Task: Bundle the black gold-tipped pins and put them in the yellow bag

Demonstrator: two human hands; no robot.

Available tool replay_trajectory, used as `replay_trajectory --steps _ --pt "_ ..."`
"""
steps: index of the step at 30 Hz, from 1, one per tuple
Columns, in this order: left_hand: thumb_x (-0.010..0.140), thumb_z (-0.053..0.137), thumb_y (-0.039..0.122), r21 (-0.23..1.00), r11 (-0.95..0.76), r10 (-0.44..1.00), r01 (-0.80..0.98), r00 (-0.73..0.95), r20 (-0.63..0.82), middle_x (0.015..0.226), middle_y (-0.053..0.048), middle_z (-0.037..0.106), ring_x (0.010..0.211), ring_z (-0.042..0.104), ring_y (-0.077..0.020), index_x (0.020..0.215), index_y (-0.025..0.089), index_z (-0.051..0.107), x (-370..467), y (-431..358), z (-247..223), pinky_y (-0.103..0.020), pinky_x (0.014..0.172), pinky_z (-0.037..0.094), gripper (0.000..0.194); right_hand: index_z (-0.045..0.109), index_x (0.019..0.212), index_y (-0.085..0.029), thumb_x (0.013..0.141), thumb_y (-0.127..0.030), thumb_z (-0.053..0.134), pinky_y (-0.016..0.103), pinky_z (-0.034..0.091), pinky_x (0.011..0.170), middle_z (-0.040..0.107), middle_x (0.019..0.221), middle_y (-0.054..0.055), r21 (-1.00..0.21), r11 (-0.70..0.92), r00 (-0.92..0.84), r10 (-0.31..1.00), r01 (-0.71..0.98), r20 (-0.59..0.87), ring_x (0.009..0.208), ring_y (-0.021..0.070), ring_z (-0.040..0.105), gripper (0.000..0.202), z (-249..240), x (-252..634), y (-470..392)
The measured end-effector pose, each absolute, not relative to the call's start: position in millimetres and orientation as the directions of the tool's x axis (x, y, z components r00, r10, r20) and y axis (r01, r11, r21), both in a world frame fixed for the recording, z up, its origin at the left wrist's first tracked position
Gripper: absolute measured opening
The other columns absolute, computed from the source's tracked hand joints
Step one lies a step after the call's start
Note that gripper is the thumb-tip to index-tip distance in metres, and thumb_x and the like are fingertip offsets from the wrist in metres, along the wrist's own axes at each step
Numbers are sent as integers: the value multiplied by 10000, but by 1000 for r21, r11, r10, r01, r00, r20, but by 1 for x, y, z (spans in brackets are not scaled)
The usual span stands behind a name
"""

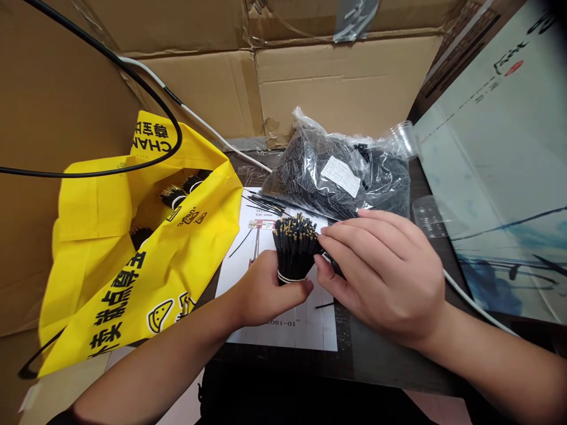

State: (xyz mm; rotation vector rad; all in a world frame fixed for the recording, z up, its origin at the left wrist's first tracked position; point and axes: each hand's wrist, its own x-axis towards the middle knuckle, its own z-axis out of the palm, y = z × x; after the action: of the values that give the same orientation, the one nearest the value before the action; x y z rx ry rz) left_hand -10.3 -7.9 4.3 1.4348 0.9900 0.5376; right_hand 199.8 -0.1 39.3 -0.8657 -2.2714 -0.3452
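My left hand (270,292) is wrapped round a bundle of thin black wires (296,248) with gold-coloured tips, tied low down by a white band. The bundle stands upright, tips up. At its right side is my right hand (381,271), thumb and fingertips drawn together close to the outer tips; what they pinch, if anything, is too small to make out. Beneath both hands lies a printed white sheet (283,336), with loose black wires (268,203) across its upper part.
On the left, an open yellow bag (190,236) holds more banded bundles (172,196). Behind the hands sits a clear plastic bag of small black pieces (310,171). A clear plastic cup (427,215) and a painted panel (500,177) are at right. Cardboard (336,88) walls the back; a black cable (155,100) hangs upper left.
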Motion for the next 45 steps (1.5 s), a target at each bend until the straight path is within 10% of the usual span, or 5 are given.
replay_trajectory --steps 20,30,40,45 --pt "814 755 255 915 -262 890 306 444 106 809 -14 677 751 613 -168 885 180 617 -13 -9 -16 -295 689 466 172 316 1616 -111 1023 -514 538 537 436 1202 442 1611 236 -507 809 -597 572 298 562 1516 305 425 751 18 196 15" --pt "817 714 280 861 -443 782 251 578 233 1028 -67 650 1026 594 -237 956 225 584 -12 4 1 -417 1001 456 198 465 1538 -130 1034 -594 459 559 431 1190 517 1559 202 -694 709 -478 656 125 584 1449 312 501 685 12 203 16" --pt "808 698 426 958 150 641 -246 761 96 717 -27 507 749 498 -187 816 214 535 -17 3 -7 -342 753 437 268 367 1601 -141 1020 -326 565 499 437 1191 523 1561 194 -609 786 -540 559 104 629 1456 276 502 641 8 204 20" --pt "753 712 403 806 394 578 -441 801 156 608 15 476 688 450 -170 869 216 513 -10 0 -12 -356 825 435 297 325 1632 -296 977 -232 655 457 416 1224 502 1600 90 -855 519 -510 730 -19 455 1459 253 504 736 4 202 16"
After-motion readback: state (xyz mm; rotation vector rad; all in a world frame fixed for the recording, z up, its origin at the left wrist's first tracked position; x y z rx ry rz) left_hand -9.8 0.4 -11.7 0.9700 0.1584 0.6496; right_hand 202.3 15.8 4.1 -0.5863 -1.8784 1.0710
